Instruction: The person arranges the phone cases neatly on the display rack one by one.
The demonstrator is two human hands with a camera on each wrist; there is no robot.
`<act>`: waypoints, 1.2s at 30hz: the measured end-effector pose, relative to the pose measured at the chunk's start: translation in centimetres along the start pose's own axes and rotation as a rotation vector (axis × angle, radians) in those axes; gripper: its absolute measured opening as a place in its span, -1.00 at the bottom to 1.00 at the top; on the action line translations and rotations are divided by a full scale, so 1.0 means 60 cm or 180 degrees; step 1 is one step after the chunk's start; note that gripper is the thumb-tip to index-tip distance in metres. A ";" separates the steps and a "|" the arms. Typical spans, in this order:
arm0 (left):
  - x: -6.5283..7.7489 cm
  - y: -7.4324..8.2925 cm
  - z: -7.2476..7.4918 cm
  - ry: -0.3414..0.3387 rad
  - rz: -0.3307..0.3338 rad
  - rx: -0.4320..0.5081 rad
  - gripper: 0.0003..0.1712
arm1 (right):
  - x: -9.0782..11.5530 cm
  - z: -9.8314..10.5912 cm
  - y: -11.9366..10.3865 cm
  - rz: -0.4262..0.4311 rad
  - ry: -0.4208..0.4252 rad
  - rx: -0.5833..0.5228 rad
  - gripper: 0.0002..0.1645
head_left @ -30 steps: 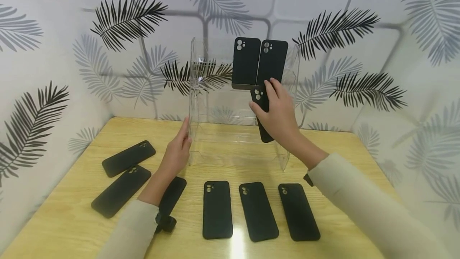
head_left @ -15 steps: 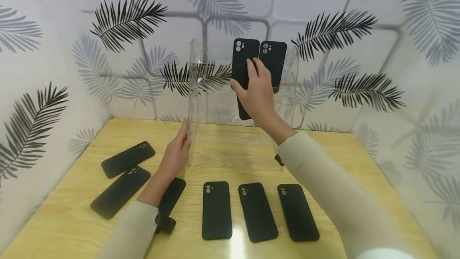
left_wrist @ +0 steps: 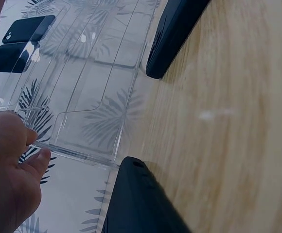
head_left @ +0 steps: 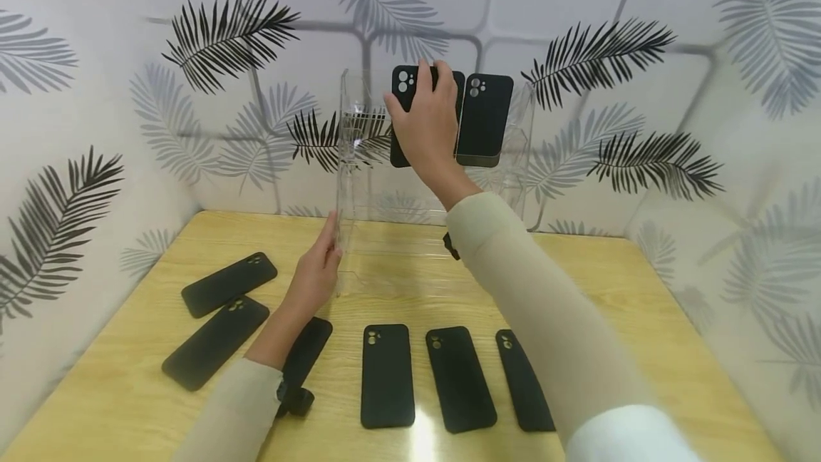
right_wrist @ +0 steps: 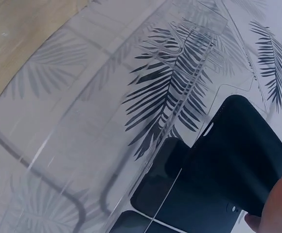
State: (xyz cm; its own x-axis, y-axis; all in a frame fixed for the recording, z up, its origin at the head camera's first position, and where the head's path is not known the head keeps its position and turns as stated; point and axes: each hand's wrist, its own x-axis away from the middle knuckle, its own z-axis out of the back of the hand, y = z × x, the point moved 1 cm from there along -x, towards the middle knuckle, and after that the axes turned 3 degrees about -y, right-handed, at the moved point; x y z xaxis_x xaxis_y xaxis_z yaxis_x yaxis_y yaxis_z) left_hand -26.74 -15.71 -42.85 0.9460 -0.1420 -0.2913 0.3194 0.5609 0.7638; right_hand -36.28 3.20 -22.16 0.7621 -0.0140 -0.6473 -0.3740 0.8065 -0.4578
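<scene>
My right hand (head_left: 426, 123) holds a black phone case (head_left: 400, 145) by its camera-hole end, up at the top tier of a clear acrylic display rack (head_left: 345, 198). In the right wrist view the held phone case (right_wrist: 238, 150) tilts over the rack, its lower end near a standing case, with my fingertips (right_wrist: 279, 204) at its edge. Two black cases stand side by side on that tier; the right one (head_left: 485, 120) shows fully, while my hand and the held case partly cover the other. Low on the rack's left side, my left hand (head_left: 314, 269) grips the clear side panel between thumb and fingers.
Three black phone cases (head_left: 388, 376) lie in a row on the wooden table (head_left: 596, 291); my right sleeve covers part of the rightmost. Two more (head_left: 215, 342) lie at the left, and another (head_left: 308, 351) is partly under my left forearm. A leaf-patterned wall stands behind.
My right hand has carried the phone case up and left, from below the standing cases, across the left one, to the top tier's height. My left hand stays on the rack's side.
</scene>
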 end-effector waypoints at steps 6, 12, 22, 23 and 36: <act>-0.001 -0.003 -0.004 0.0047 -0.0054 -0.0056 -0.16 | -0.030 -0.014 -0.016 -0.0131 0.0007 -0.0014 -0.10; -0.002 -0.002 0.000 0.0037 -0.0031 -0.0046 -0.16 | -0.050 -0.031 -0.032 -0.0252 -0.0081 -0.0020 -0.10; 0.001 0.001 -0.002 0.0041 -0.0057 -0.0060 -0.16 | -0.045 -0.064 -0.044 -0.0185 0.0007 0.0185 -0.11; 0.002 0.000 -0.002 0.0044 -0.0064 -0.0062 -0.17 | -0.045 -0.066 -0.045 -0.0169 0.0024 0.0213 -0.11; 0.002 -0.002 0.001 0.0017 -0.0108 0.0005 -0.18 | -0.040 -0.094 -0.050 -0.0199 -0.0003 0.0403 -0.10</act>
State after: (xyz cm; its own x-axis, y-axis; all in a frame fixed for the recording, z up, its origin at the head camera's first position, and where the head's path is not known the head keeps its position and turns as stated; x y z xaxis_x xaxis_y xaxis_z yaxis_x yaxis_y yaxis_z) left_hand -26.64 -15.81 -42.95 0.9344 -0.1565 -0.3200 0.3512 0.5545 0.7544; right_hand -39.98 -2.51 -22.69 0.7825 -0.0661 -0.6192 -0.2561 0.8722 -0.4168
